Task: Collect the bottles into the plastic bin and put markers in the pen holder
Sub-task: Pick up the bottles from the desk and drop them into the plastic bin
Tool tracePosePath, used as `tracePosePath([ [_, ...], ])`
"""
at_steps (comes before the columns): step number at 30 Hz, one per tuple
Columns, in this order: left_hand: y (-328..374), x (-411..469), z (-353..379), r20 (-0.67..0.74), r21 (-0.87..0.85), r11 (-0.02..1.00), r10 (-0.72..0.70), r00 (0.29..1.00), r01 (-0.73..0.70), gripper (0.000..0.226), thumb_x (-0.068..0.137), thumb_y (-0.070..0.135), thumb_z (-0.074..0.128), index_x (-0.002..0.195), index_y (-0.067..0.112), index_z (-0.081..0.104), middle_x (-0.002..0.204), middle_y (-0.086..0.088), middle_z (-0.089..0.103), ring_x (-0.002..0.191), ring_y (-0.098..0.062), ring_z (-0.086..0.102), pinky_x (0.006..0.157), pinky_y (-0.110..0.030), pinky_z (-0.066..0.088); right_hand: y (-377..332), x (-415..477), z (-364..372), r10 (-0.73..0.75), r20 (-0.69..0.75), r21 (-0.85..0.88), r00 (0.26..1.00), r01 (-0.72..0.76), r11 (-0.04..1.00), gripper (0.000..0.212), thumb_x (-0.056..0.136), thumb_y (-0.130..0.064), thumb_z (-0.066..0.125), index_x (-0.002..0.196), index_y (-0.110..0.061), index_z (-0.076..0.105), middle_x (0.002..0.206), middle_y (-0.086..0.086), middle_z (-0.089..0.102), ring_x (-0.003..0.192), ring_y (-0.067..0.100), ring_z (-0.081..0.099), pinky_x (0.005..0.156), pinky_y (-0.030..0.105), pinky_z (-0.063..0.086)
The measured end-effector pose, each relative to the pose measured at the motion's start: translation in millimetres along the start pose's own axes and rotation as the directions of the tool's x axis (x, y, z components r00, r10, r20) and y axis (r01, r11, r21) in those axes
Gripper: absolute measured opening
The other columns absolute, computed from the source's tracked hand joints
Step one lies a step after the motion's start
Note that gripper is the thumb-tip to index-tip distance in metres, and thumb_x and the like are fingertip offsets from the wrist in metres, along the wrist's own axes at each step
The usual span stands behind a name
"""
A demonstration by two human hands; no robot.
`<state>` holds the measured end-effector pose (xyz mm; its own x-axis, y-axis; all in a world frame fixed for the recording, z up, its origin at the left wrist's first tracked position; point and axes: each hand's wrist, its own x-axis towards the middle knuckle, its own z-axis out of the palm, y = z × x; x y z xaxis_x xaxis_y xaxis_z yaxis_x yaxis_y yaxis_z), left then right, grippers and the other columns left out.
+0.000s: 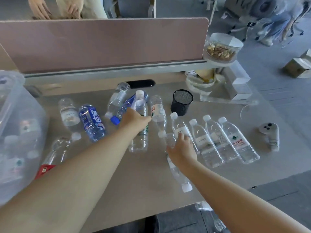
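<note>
Several plastic bottles lie on the beige table (pixel 134 174). My left hand (pixel 134 121) reaches in and closes over a clear white-capped bottle (pixel 140 142) in the middle pile, next to a blue-labelled bottle (pixel 92 122). My right hand (pixel 182 151) wraps over another clear bottle (pixel 178 175) that lies with its cap towards me. Three clear bottles (pixel 223 140) lie side by side to its right. The clear plastic bin (pixel 18 115) at the left edge holds several bottles. The black mesh pen holder (pixel 181 102) stands upright behind them. No markers are in view.
A pink desk divider (pixel 101 44) closes off the back. At the back right are a jar of snacks (pixel 221 47) and white boxes (pixel 239 86). A grey controller (pixel 269 134) lies at the right. Another person's hands (pixel 40 9) show beyond the divider.
</note>
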<state>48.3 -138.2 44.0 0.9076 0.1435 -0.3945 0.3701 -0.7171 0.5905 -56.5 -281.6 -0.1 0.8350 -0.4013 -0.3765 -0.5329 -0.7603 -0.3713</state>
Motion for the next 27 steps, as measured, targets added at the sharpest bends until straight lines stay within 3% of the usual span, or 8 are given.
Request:
tracePosePath([
  [2, 9.5, -1.6, -22.7, -0.041, 0.002, 0.998, 0.059, 0.997, -0.059, 0.062, 0.071, 0.044, 0.067, 0.119, 0.011, 0.044, 0.093, -0.003, 0.059, 0.077, -0.02, 0.057, 0.063, -0.028, 0.045, -1.3, -1.7, 18.8, 0.001, 0.004, -0.084, 1.0, 0.0, 0.996, 0.058, 0.089, -0.03, 0.049, 0.14, -0.013, 0.028, 0.133, 0.014, 0.041, 0.123, 0.034, 0.043, 0.09, 0.043, 0.045],
  [4, 13.6, 0.2, -40.4, -0.072, -0.008, 0.993, 0.114, 0.991, -0.115, 0.071, 0.062, 0.053, 0.065, 0.122, 0.018, 0.049, 0.094, -0.001, 0.062, 0.082, -0.023, 0.061, 0.066, -0.03, 0.049, -0.4, -2.8, 35.5, 0.01, 0.01, -0.134, 1.0, -0.009, 0.991, 0.061, 0.089, -0.023, 0.044, 0.145, -0.012, 0.02, 0.136, 0.015, 0.039, 0.121, 0.035, 0.044, 0.09, 0.043, 0.046],
  [7, 11.9, 0.3, -59.7, -0.085, -0.044, 0.988, 0.145, 0.986, -0.149, 0.063, 0.064, 0.049, 0.067, 0.118, 0.02, 0.052, 0.092, 0.0, 0.063, 0.076, -0.02, 0.06, 0.054, -0.025, 0.041, -1.5, -5.3, 46.2, 0.049, -0.008, -0.162, 0.999, -0.05, 0.986, 0.064, 0.091, -0.02, 0.04, 0.148, -0.01, 0.011, 0.137, 0.017, 0.039, 0.118, 0.035, 0.048, 0.088, 0.042, 0.047],
  [13, 4.6, -5.0, -100.1, -0.114, -0.057, 0.986, 0.149, 0.982, -0.156, 0.067, 0.069, 0.041, 0.066, 0.131, 0.023, 0.047, 0.078, 0.003, 0.061, 0.065, -0.014, 0.057, 0.051, -0.026, 0.037, -48.2, -0.2, 10.2, 0.05, -0.025, -0.013, 0.998, -0.051, 0.999, 0.065, 0.077, -0.026, 0.053, 0.134, -0.007, 0.028, 0.123, 0.014, 0.051, 0.107, 0.034, 0.057, 0.072, 0.036, 0.045],
  [16, 5.0, -9.8, -130.4, -0.153, -0.064, 0.976, 0.196, 0.969, -0.208, 0.069, 0.074, 0.036, 0.066, 0.138, 0.027, 0.044, 0.064, 0.005, 0.055, 0.056, -0.012, 0.053, 0.047, -0.024, 0.034, -91.8, 0.2, -17.0, 0.027, -0.042, 0.054, 0.999, -0.025, 0.998, 0.068, 0.075, -0.027, 0.054, 0.135, -0.008, 0.028, 0.123, 0.012, 0.052, 0.107, 0.032, 0.057, 0.075, 0.035, 0.046],
  [20, -3.6, -14.6, -185.1, -0.221, -0.082, 0.972, 0.197, 0.955, -0.22, 0.058, 0.073, 0.036, 0.068, 0.121, 0.011, 0.049, 0.092, -0.001, 0.061, 0.07, -0.014, 0.055, 0.052, -0.026, 0.034, -161.4, -13.5, -37.0, -0.057, -0.081, 0.169, 0.995, 0.07, 0.983, 0.057, 0.078, -0.029, 0.053, 0.127, -0.009, 0.032, 0.116, 0.011, 0.057, 0.097, 0.03, 0.06, 0.069, 0.034, 0.046],
  [24, -36.3, -20.6, -261.7, -0.328, -0.008, 0.977, 0.2, 0.923, -0.214, 0.075, 0.072, 0.041, 0.07, 0.132, 0.006, 0.043, 0.121, -0.008, 0.058, 0.1, -0.028, 0.057, 0.072, -0.031, 0.042, -243.5, -41.2, -38.8, -0.161, -0.05, 0.266, 0.986, 0.168, 0.949, 0.058, 0.077, -0.033, 0.055, 0.124, -0.007, 0.031, 0.113, 0.015, 0.059, 0.097, 0.033, 0.061, 0.075, 0.035, 0.047],
  [27, -83.5, -25.9, -320.7, -0.415, 0.016, 0.988, 0.146, 0.898, -0.153, 0.062, 0.076, 0.037, 0.069, 0.126, 0.007, 0.046, 0.108, -0.006, 0.057, 0.081, -0.023, 0.051, 0.063, -0.028, 0.037, -309.7, -72.4, -29.5, -0.261, -0.092, 0.299, 0.961, 0.276, 0.913, 0.05, 0.079, -0.03, 0.053, 0.119, -0.007, 0.034, 0.101, 0.011, 0.053, 0.093, 0.033, 0.06, 0.071, 0.034, 0.044],
])
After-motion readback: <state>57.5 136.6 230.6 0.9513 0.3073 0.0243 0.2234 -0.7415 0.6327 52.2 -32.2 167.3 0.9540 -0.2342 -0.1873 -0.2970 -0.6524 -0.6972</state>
